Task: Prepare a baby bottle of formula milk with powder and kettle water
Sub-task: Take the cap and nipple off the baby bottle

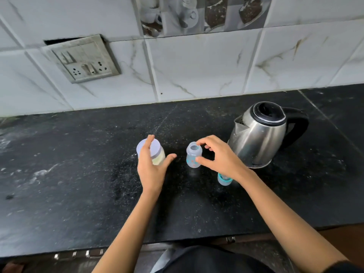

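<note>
Black counter (78, 174): left fingers (149, 143) spread over jar (160, 159) of pale powder; right fingers (205, 139) curl at empty bottle (192, 157), grip unclear

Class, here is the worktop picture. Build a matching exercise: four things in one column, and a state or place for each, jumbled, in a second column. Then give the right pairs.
Things:
1 kettle
2 baby bottle
3 powder jar
4 teal cap

States and places:
A top off, mouth open
B closest to the person
C steel body, black lid shut
D pale lid on, cream powder inside

Pairs: 1-C; 2-A; 3-D; 4-B
</note>
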